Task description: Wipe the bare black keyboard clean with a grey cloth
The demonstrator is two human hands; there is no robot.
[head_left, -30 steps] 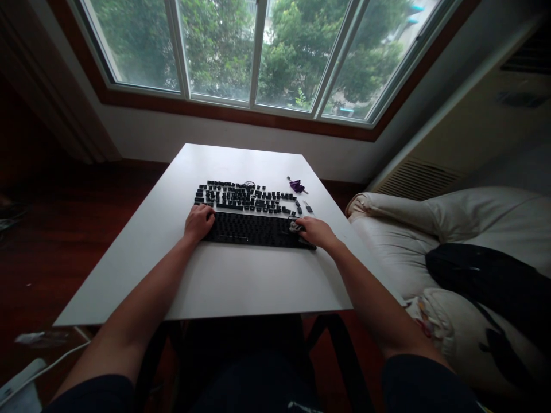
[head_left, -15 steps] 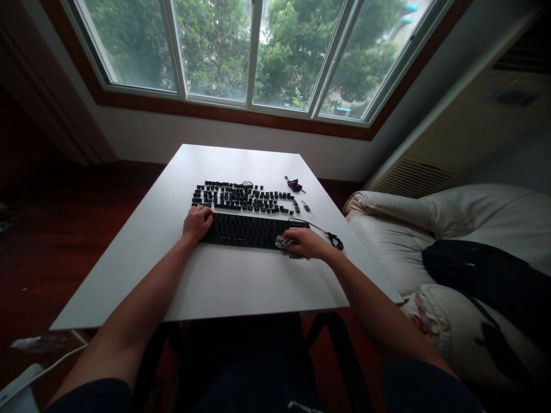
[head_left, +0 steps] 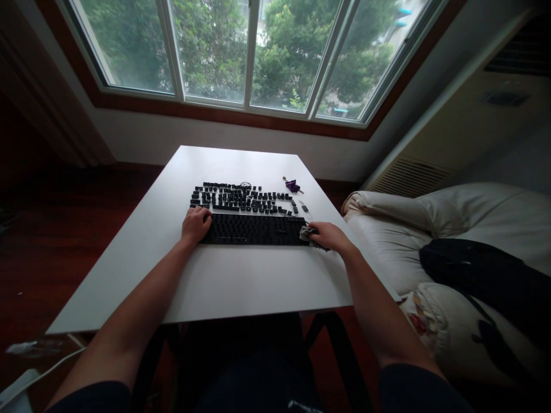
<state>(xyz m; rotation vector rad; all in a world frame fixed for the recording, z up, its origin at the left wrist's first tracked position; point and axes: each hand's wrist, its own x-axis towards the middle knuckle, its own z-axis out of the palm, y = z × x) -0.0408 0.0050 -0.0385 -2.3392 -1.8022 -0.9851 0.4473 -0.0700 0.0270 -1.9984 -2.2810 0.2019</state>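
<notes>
Item 1. Left hand (head_left: 196, 225): fingers drawn together and curled, knuckles up, clamped over the left end of the keyboard (head_left: 253, 229). Fingertips hidden against the dark frame; exact contact not discernible.

Item 2. Right hand (head_left: 329, 236): fingers bunched and closed on a small grey cloth (head_left: 306, 232), pressed to the right end of the keyboard. Cloth protruding just ahead of the fingertips, touching the frame's corner.

Item 3. Keyboard: black, flat on the white table (head_left: 241, 281), spanning the gap between the two sets of fingers, long side across the view. Top surface dark; key detail too faint to tell.

Item 4. Loose keycaps (head_left: 241, 198): black, laid out in rough rows just beyond the fingertips of both hands, on the far side of the keyboard, close to it but apart.

Item 5. Purple tool (head_left: 293, 185): small, lying beyond the right fingers, past the right end of the keycap rows.

Item 6. Small dark piece (head_left: 305, 207): just beyond the right fingertips, between the purple tool and the keyboard's corner; kind not discernible.

Item 7. Pale bedding (head_left: 430, 218): outward of the right fingers, off the table's edge, with a dark garment (head_left: 482, 275) lying on it.

Item 8. Window (head_left: 245, 51): well beyond all fingertips, past the table's far edge, green trees behind the glass.
</notes>
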